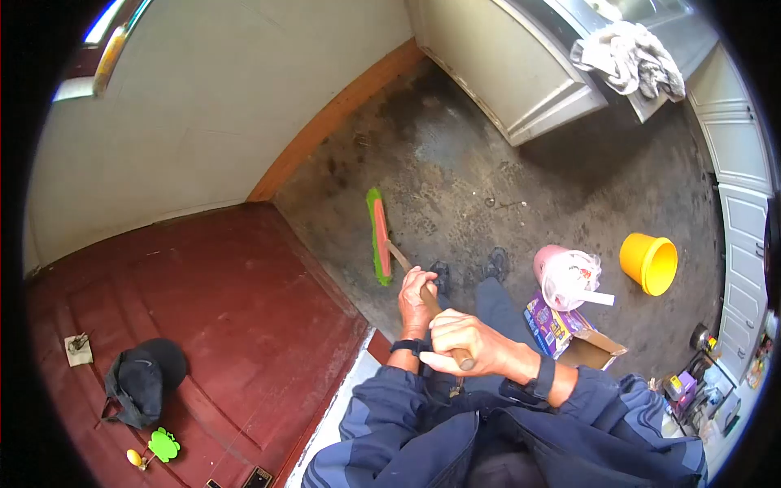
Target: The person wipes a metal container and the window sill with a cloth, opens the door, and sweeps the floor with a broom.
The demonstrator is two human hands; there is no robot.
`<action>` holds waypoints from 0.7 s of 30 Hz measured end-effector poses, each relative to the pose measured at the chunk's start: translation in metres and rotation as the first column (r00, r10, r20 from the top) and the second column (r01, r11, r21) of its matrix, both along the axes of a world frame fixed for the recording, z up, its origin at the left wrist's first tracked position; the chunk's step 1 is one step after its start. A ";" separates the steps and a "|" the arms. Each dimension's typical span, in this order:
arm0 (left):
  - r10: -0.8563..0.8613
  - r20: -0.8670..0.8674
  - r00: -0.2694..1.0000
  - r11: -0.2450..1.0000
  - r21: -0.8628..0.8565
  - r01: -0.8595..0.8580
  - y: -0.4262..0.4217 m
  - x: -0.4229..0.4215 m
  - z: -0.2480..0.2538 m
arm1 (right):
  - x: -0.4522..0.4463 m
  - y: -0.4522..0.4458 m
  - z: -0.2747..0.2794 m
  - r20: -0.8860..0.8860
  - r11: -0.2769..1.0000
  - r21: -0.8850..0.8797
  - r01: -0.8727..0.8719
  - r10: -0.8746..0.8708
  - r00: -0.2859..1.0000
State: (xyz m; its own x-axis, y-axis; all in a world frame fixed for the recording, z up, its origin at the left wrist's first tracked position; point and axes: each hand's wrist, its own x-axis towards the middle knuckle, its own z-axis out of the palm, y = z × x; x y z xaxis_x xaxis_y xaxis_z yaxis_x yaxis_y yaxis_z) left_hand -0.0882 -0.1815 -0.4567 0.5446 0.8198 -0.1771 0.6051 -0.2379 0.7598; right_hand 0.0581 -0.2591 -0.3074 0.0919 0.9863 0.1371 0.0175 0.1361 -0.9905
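Both hands grip the wooden handle of a push broom (381, 236), which has an orange-pink head and green bristles. My right hand (473, 343) is closed around the top of the handle, close to my body, with the handle's end showing past the fingers. Lower down the handle, my left hand (416, 299) is wrapped round it. The broom head rests on the stained grey floor (439, 154), to the left of my shoes.
A pink bin with a plastic bag (569, 278), a yellow bucket (648, 263) and an open purple cardboard box (561, 325) stand to the right. On the left is a red door (220, 293) with a dark cap (146, 382). A cabinet (512, 73) stands ahead.
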 end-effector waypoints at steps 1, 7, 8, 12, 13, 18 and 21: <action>0.019 0.049 0.999 1.000 -0.001 -0.019 -0.012 0.012 -0.004 | 0.007 -0.007 0.005 0.013 0.999 -0.012 0.039 -0.039 0.999; -0.141 0.247 0.959 0.980 -0.100 0.170 -0.055 0.123 0.039 | 0.068 -0.059 0.068 0.183 0.938 -0.177 0.299 -0.267 0.946; -0.121 0.269 0.955 0.978 -0.131 0.161 -0.061 0.128 0.044 | 0.071 -0.064 0.072 0.169 0.945 -0.116 0.304 -0.283 0.944; -0.170 0.239 0.956 0.985 0.056 0.161 -0.076 0.108 0.046 | 0.061 -0.075 0.080 0.034 0.932 0.051 0.359 -0.361 0.932; -0.159 0.195 0.968 0.985 0.105 0.140 -0.073 0.106 0.038 | 0.057 -0.081 0.076 -0.007 0.909 0.025 0.416 -0.415 0.910; -0.139 0.111 0.984 0.990 0.038 0.136 -0.089 0.121 -0.017 | 0.062 -0.102 0.026 -0.009 0.742 -0.089 0.664 -0.668 0.744; -0.118 0.191 0.974 0.991 -0.042 0.128 -0.122 0.164 -0.007 | 0.095 -0.120 0.028 0.041 0.644 -0.070 0.762 -0.761 0.647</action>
